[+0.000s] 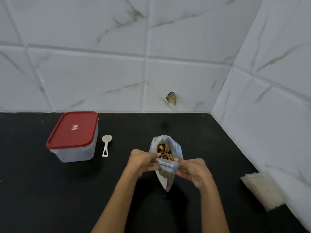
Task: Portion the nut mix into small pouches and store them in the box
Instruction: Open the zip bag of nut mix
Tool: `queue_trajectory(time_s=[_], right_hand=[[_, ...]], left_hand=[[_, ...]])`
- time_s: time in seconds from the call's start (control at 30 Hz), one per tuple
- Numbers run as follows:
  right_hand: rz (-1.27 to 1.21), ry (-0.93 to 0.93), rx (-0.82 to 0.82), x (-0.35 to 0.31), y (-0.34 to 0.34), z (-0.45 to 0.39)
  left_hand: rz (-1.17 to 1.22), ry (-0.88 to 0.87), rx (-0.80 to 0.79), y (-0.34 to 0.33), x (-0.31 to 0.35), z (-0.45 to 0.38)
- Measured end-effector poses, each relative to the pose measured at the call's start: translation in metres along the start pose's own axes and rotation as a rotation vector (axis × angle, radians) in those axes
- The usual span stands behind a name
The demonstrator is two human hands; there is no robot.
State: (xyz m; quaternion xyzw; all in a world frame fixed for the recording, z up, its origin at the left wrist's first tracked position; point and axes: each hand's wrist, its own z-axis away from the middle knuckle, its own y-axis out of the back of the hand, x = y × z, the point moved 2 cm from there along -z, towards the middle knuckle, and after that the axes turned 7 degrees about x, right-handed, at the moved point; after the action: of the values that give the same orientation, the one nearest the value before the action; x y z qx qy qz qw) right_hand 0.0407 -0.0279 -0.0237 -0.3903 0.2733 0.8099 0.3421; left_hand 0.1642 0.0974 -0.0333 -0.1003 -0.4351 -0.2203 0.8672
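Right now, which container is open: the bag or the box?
The nut mix bag, its mouth held apart by the left hand and right hand, nuts showing inside. The box has its red lid on.

open nut bag (165, 163), box (74, 137) (red-lidded)

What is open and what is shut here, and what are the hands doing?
Nut mix bag: open, nuts showing, held up.
Box: shut, red lid on.
Spoon: lying unused on the counter, beside the box.
Small pouches: flat stack, unfilled.
Left hand: pinching the bag's rim.
Right hand: pinching the bag's rim.
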Motion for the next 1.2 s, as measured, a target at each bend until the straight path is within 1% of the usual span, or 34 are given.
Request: queue_trajectory(time_s=[0.1,0.2,0.33,0.4,0.47,0.57,0.73,0.8,0.87,0.93,1.0,1.1,1.2], right_hand=[[-0.218,-0.027,-0.024,0.012,-0.003,0.006],[-0.467,-0.178,-0.042,0.025,-0.004,0.002],[-0.727,-0.414,-0.15,0.038,-0.006,-0.003],[-0.776,-0.477,-0.167,0.042,-0.009,-0.005],[-0.722,-0.49,-0.142,0.046,-0.011,-0.006],[-0.564,-0.438,-0.087,0.053,-0.009,-0.013],[-0.134,-0.166,0.071,0.043,0.016,-0.024],[-0.079,-0.097,0.099,0.037,0.021,-0.03],[-0.055,-0.07,0.112,0.032,0.02,-0.037],[-0.027,-0.053,0.105,0.03,0.015,-0.044],[-0.028,-0.032,0.099,0.026,0.01,-0.048],[-0.085,-0.059,0.057,0.021,0.006,-0.052],[-0.269,-0.196,-0.07,0.02,0.003,-0.056]], left_hand=[[0.288,0.121,-0.038,-0.003,-0.009,0.001],[0.576,0.284,-0.126,-0.006,-0.017,0.005],[0.75,0.389,-0.126,-0.014,-0.028,0.007],[0.769,0.396,-0.095,-0.022,-0.032,0.006],[0.736,0.361,-0.046,-0.032,-0.038,0.005],[0.631,0.281,0.03,-0.043,-0.048,-0.003],[0.242,0.158,0.155,-0.031,-0.046,-0.002],[0.135,0.086,0.196,-0.029,-0.043,0.0],[0.085,-0.004,0.254,-0.028,-0.04,0.0],[0.123,-0.049,0.294,-0.029,-0.039,0.0],[0.18,-0.041,0.289,-0.028,-0.037,-0.003],[0.322,0.055,0.174,-0.026,-0.032,-0.007],[0.482,0.191,0.039,-0.028,-0.03,-0.013]])
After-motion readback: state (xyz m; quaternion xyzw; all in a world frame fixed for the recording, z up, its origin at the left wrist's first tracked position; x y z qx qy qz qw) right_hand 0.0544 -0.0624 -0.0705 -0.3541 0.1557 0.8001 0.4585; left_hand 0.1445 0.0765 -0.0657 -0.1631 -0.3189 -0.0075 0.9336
